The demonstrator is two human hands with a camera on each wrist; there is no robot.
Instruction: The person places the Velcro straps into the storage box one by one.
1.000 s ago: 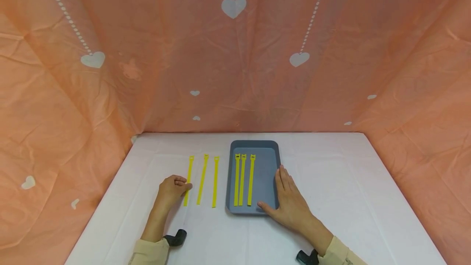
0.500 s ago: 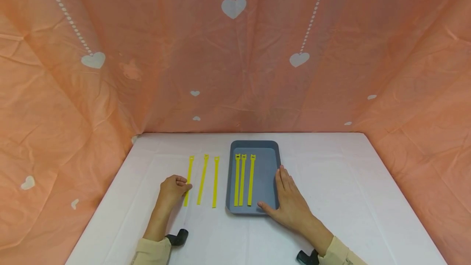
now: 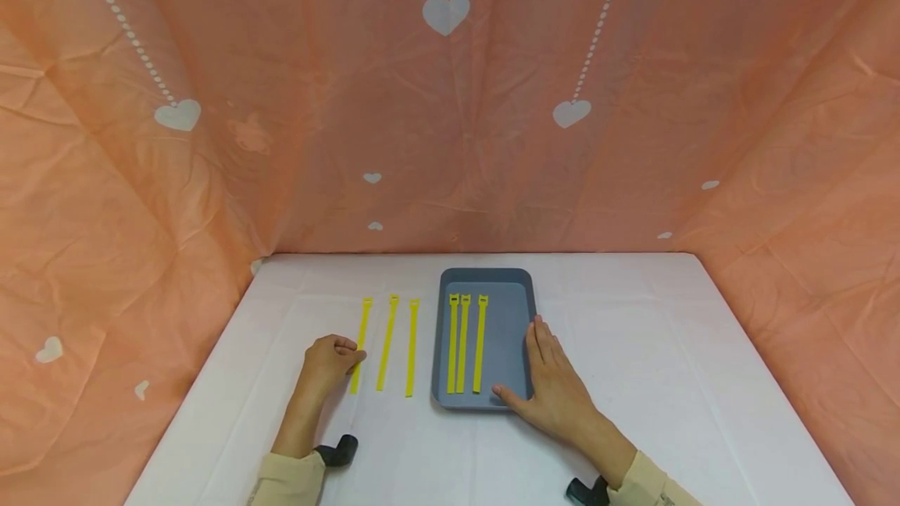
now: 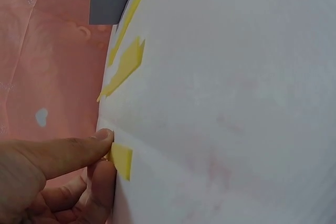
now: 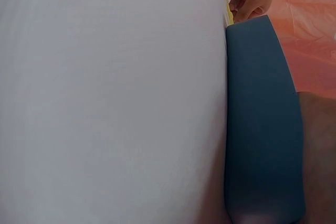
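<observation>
My left hand point(image 3: 329, 361) pinches the leftmost yellow cable strap point(image 3: 363, 322) between thumb and fingers, low on its length. In the left wrist view, the strap's end point(image 4: 123, 162) pokes out past the thumb. To its right on the table lie two more yellow straps, one middle strap point(image 3: 386, 343) and one right strap point(image 3: 412, 348), slotted heads at the far end. A grey-blue tray point(image 3: 509, 342) holds three similar straps point(image 3: 480, 346) side by side in its left half. My right hand point(image 3: 558, 389) rests against the tray's right edge, fingers straight, thumb over the near rim.
A white cloth point(image 3: 675, 365) covers the table. Orange sheets point(image 3: 492, 139) with white hearts hang behind and on both sides. Dark wrist camera mounts point(image 3: 339, 451) sit at both cuffs. In the right wrist view, the tray's side wall point(image 5: 262, 124) fills much of the right.
The left forearm has shifted very slightly. Both hands, the straps and the tray otherwise stay where they were.
</observation>
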